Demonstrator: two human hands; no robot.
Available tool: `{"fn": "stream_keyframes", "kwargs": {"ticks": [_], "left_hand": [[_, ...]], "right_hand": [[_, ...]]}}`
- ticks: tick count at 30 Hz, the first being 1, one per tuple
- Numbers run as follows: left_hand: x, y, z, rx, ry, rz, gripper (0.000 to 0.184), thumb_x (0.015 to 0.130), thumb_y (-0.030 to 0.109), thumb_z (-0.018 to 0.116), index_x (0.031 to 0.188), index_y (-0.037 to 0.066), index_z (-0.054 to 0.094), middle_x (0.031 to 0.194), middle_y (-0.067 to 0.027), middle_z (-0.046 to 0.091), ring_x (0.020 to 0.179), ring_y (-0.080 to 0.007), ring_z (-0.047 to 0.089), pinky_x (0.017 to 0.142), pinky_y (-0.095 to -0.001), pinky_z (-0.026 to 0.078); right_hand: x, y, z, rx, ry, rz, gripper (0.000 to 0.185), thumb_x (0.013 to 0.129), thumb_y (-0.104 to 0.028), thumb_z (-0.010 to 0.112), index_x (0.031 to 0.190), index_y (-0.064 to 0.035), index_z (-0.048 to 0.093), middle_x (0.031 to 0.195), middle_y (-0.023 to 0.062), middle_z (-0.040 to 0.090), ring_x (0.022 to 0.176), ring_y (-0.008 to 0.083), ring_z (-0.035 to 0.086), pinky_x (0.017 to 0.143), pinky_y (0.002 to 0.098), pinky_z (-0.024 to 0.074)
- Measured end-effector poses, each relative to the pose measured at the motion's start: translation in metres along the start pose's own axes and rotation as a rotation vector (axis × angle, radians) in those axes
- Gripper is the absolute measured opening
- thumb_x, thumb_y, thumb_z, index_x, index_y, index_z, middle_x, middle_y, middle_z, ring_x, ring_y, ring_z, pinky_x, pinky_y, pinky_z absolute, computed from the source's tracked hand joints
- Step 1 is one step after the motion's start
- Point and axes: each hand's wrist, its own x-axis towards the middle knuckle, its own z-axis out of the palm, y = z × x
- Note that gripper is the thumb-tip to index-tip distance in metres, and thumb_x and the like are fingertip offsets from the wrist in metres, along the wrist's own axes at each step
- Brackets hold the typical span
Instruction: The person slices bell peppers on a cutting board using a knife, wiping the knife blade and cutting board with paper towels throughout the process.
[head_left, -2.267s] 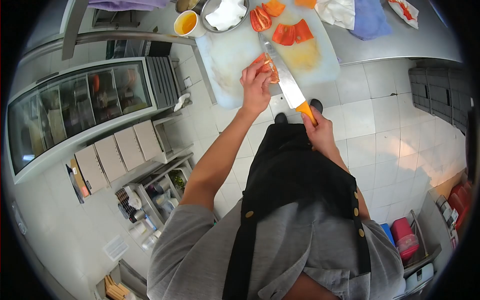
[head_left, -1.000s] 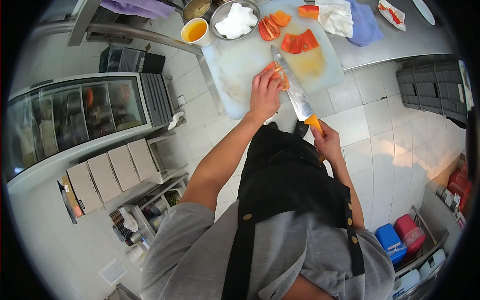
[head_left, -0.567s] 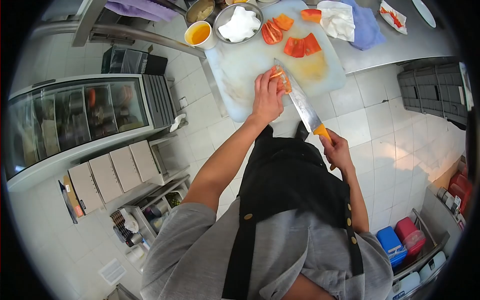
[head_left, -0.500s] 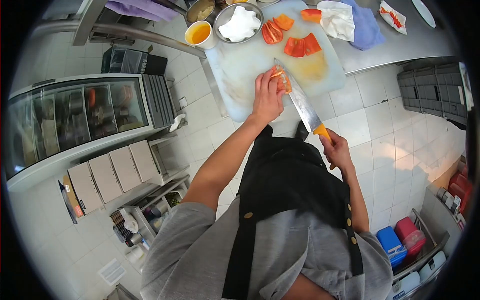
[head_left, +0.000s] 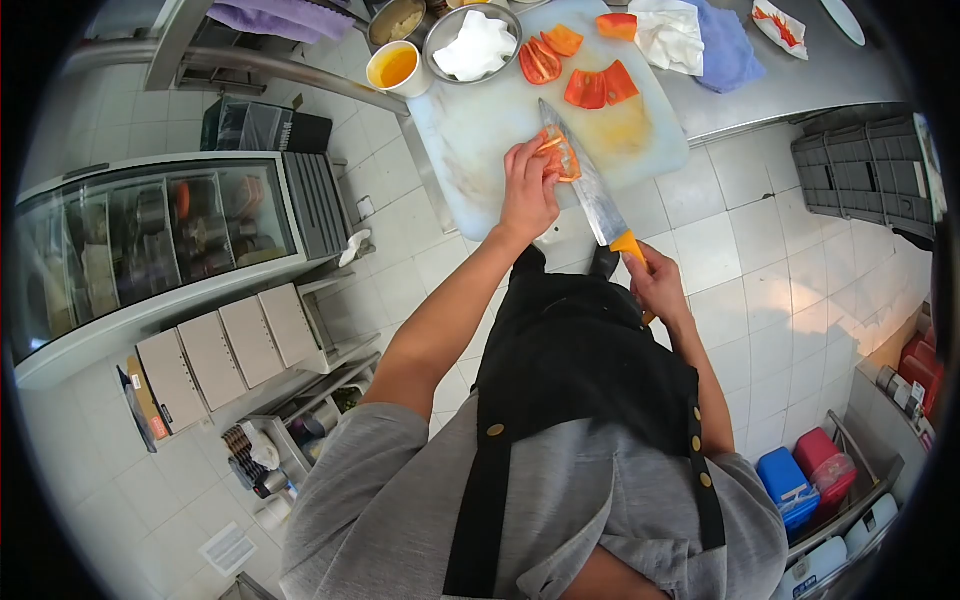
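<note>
My left hand (head_left: 530, 192) is closed on a red bell pepper piece (head_left: 562, 160), its pale inner side showing, over the white cutting board (head_left: 465, 165). My right hand (head_left: 657, 282) grips the yellow handle of a chef's knife (head_left: 588, 180). The blade lies along the right side of the pepper piece, tip pointing away from me; whether its edge touches the flesh I cannot tell. Farther up the board are a ribbed red pepper piece (head_left: 540, 62), an orange-red piece (head_left: 562, 40), and wide red pieces (head_left: 602, 88) lying skin side up.
A paper cup of orange contents (head_left: 396, 68) and a metal bowl with white paper (head_left: 472, 45) stand at the board's far left. White paper (head_left: 668, 38) and a blue cloth (head_left: 728, 50) lie on the steel counter (head_left: 800, 95). A grey crate (head_left: 860, 180) is to the right.
My right hand and the knife have shifted slightly left and away from me, the tip reaching farther up the board. My left hand has moved slightly left with the pepper piece.
</note>
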Motion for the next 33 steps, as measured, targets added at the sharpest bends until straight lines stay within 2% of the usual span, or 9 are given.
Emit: {"fn": "stream_keyframes", "kwargs": {"ticks": [6, 12, 15, 18, 20, 24, 27, 29, 33], "left_hand": [[0.001, 0.006, -0.001, -0.003, 0.007, 0.020, 0.030, 0.078, -0.007, 0.064, 0.104, -0.001, 0.051, 0.141, -0.0203, 0.046, 0.121, -0.0437, 0.044, 0.105, -0.0494, 0.038], [0.000, 0.005, -0.001, -0.005, 0.027, 0.020, 0.031, 0.077, -0.007, 0.065, 0.104, 0.000, 0.051, 0.135, -0.0212, 0.048, 0.120, -0.0435, 0.045, 0.103, -0.0498, 0.039], [0.000, 0.001, -0.004, -0.027, 0.047, 0.012, 0.030, 0.078, -0.006, 0.066, 0.105, -0.001, 0.054, 0.134, -0.0203, 0.049, 0.118, -0.0418, 0.047, 0.101, -0.0488, 0.042], [0.004, -0.004, -0.012, -0.007, 0.058, 0.019, 0.028, 0.079, -0.005, 0.065, 0.106, -0.001, 0.058, 0.131, -0.0191, 0.051, 0.116, -0.0401, 0.049, 0.100, -0.0468, 0.044], [0.002, -0.003, -0.011, 0.040, -0.021, -0.020, 0.027, 0.082, -0.005, 0.064, 0.109, -0.004, 0.058, 0.131, -0.0180, 0.047, 0.119, -0.0411, 0.045, 0.102, -0.0463, 0.043], [0.003, -0.002, -0.011, 0.063, -0.019, 0.006, 0.029, 0.083, -0.005, 0.064, 0.111, -0.004, 0.057, 0.129, -0.0180, 0.048, 0.118, -0.0408, 0.045, 0.102, -0.0464, 0.043], [0.003, -0.001, -0.011, 0.071, -0.020, -0.008, 0.028, 0.083, -0.004, 0.063, 0.110, -0.005, 0.057, 0.129, -0.0182, 0.049, 0.117, -0.0406, 0.046, 0.101, -0.0463, 0.043], [0.004, -0.001, -0.010, 0.080, 0.023, 0.019, 0.026, 0.081, -0.004, 0.065, 0.107, -0.002, 0.060, 0.124, -0.0172, 0.053, 0.115, -0.0387, 0.049, 0.101, -0.0444, 0.044], [0.001, -0.004, -0.009, 0.073, 0.005, 0.033, 0.029, 0.083, -0.003, 0.063, 0.111, -0.004, 0.056, 0.128, -0.0186, 0.050, 0.115, -0.0412, 0.047, 0.100, -0.0469, 0.044]], "right_hand": [[0.000, -0.007, 0.015, 0.053, 0.014, 0.042, 0.030, 0.097, -0.024, 0.064, 0.120, -0.0041, 0.067, 0.059, -0.0039, 0.050, 0.048, 0.0040, 0.044, 0.044, 0.0233, 0.0367], [0.008, -0.002, 0.035, 0.043, 0.099, -0.068, 0.026, 0.098, -0.024, 0.063, 0.113, -0.0032, 0.067, 0.060, -0.0023, 0.051, 0.050, 0.0054, 0.043, 0.047, 0.0252, 0.0370], [0.009, -0.004, 0.036, 0.046, 0.091, -0.025, 0.026, 0.097, -0.024, 0.064, 0.112, -0.0030, 0.067, 0.061, -0.0013, 0.052, 0.051, 0.0061, 0.043, 0.049, 0.0257, 0.0375], [0.013, 0.002, 0.032, -0.029, 0.145, -0.108, 0.026, 0.097, -0.024, 0.064, 0.112, -0.0032, 0.067, 0.060, -0.0010, 0.052, 0.051, 0.0061, 0.043, 0.048, 0.0258, 0.0374], [0.008, -0.004, 0.023, 0.008, 0.069, -0.025, 0.027, 0.097, -0.024, 0.064, 0.114, -0.0033, 0.067, 0.060, -0.0007, 0.052, 0.051, 0.0066, 0.044, 0.048, 0.0261, 0.0377], [-0.009, -0.017, 0.003, 0.030, -0.016, 0.073, 0.029, 0.096, -0.024, 0.065, 0.117, -0.0039, 0.067, 0.061, -0.0010, 0.053, 0.052, 0.0068, 0.046, 0.049, 0.0255, 0.0375], [-0.013, -0.013, -0.004, -0.073, -0.031, 0.072, 0.031, 0.096, -0.024, 0.066, 0.120, -0.0041, 0.066, 0.064, 0.0015, 0.057, 0.055, 0.0095, 0.051, 0.052, 0.0272, 0.0424], [-0.011, -0.004, -0.002, -0.229, 0.052, -0.095, 0.033, 0.095, -0.024, 0.066, 0.122, -0.0037, 0.065, 0.067, 0.0082, 0.062, 0.058, 0.0142, 0.057, 0.057, 0.0306, 0.0478], [-0.009, -0.009, 0.014, -0.245, 0.132, -0.173, 0.032, 0.094, -0.024, 0.066, 0.119, -0.0027, 0.066, 0.071, 0.0149, 0.065, 0.061, 0.0180, 0.060, 0.062, 0.0334, 0.0501]]}}
